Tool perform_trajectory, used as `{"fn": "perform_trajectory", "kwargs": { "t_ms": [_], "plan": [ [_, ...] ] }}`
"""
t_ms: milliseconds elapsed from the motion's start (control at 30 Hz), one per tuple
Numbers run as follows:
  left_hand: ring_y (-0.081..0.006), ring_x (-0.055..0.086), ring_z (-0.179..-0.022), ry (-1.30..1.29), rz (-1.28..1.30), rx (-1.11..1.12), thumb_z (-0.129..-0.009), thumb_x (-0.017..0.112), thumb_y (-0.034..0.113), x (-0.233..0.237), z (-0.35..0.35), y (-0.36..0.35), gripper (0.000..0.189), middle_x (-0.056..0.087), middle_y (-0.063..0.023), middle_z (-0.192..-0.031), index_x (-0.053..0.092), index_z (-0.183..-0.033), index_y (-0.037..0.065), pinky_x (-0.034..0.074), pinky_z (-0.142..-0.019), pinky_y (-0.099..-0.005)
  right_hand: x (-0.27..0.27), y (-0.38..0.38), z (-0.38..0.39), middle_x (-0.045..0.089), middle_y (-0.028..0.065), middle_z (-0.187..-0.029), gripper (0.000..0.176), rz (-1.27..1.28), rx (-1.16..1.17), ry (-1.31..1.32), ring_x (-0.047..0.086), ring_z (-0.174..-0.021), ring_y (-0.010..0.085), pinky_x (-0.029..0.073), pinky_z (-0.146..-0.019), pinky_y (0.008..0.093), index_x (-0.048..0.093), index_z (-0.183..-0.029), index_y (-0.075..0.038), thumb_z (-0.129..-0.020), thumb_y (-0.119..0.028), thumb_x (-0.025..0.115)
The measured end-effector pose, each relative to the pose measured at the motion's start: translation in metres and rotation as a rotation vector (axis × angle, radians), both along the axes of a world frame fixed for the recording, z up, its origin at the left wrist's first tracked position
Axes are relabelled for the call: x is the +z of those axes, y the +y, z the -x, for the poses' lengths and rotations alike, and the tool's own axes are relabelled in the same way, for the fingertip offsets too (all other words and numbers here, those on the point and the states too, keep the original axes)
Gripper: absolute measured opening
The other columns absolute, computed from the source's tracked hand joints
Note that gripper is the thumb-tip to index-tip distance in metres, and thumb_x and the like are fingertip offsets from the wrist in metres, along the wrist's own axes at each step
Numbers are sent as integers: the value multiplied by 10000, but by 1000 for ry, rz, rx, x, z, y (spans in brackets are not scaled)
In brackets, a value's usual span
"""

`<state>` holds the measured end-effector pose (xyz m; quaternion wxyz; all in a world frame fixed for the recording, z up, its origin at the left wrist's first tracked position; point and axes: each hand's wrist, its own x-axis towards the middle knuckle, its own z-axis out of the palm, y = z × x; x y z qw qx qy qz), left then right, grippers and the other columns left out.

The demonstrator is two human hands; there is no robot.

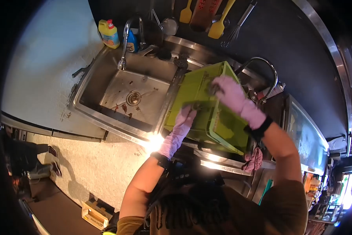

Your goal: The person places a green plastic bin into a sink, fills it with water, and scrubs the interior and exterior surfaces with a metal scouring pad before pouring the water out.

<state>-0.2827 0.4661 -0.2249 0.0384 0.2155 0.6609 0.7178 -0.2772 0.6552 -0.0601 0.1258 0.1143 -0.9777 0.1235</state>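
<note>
Gloved fingers of the right hand (231, 94) appear to grasp a blurred dark pad (214, 88) over a green bin (189, 87), tilted at 3 o'clock from the sink basin (115, 87); whether the left hand (185, 116), at 8 o'clock, grips cannot be told. Firm bracing there should prevent slipping.

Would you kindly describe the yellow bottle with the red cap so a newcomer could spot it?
Find the silver metal sink basin with dark scraps around its drain. At its far left corner, beside the curved chrome faucet, stands the yellow bottle; its colour sets it apart from the blue bottle.
</note>
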Motion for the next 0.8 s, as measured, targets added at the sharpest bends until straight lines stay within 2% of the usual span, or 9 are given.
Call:
{"fn": "perform_trajectory", "kwargs": {
  "t_ms": [67,133,267,300,433,533,600,700,800],
  "plan": [
    [-306,538,-963,24,137,4,-870,547,165,-5,2,0,296,553,-163,-1027,551,-1136,36,423,-849,-359,2,-29,-30,559,112,-918,253,14,125,47,559,-902,303,481,-771,399,578,-954,-85,-706,-112,620],
    [-321,535,-983,18,211,-5,-875,533,187,-3,6,0,322,555,-173,-1044,545,-1165,47,421,-864,-370,7,-54,-56,574,130,-932,273,48,195,6,570,-905,317,481,-798,395,581,-955,-67,-683,-73,605],
    [-318,532,-993,42,219,-18,-879,530,179,15,2,-5,302,558,-162,-1048,563,-1148,45,417,-871,-371,4,-49,-45,580,122,-936,303,-56,72,-115,573,-889,311,489,-779,397,587,-972,-49,-679,-118,620],
    [-310,534,-981,63,203,-6,-879,531,171,15,2,-4,288,558,-157,-1039,569,-1133,41,422,-860,-366,3,-37,-27,564,118,-958,216,-75,45,-125,561,-932,296,498,-782,395,599,-931,-71,-741,-173,614],
    [-261,538,-925,-6,219,-3,-876,534,114,16,4,0,235,560,-134,-1018,587,-1087,27,437,-821,-332,-24,11,40,554,162,-1009,335,-30,-175,112,531,-1019,351,460,-875,441,589,-1046,-38,-753,-198,612],
    [-231,533,-897,57,100,35,-868,529,75,5,3,4,235,562,-129,-994,581,-1092,30,440,-798,-313,-26,38,84,546,159,-1054,301,-159,-303,9,534,-1019,342,470,-860,435,599,-1025,-45,-772,-204,634],
    [-244,539,-910,23,22,1,-865,525,49,2,6,5,255,570,-124,-994,571,-1115,27,432,-804,-315,-23,33,97,553,162,-1042,296,-305,-301,13,546,-1010,336,475,-854,430,605,-1029,-52,-778,-205,646],
    [-256,530,-950,101,71,-6,-884,512,72,9,4,-1,272,559,-132,-1027,556,-1147,20,415,-834,-313,-13,28,115,563,168,-1061,317,-138,-352,-19,551,-1021,353,457,-882,424,585,-1061,-65,-749,-109,612],
    [-261,506,-1002,97,109,-55,-919,492,126,13,3,-6,288,528,-144,-1080,537,-1180,11,388,-884,-310,-23,24,118,583,195,-1084,262,-122,-182,-125,584,-1008,365,479,-850,439,610,-1031,-58,-772,-93,588]
  ]
}}
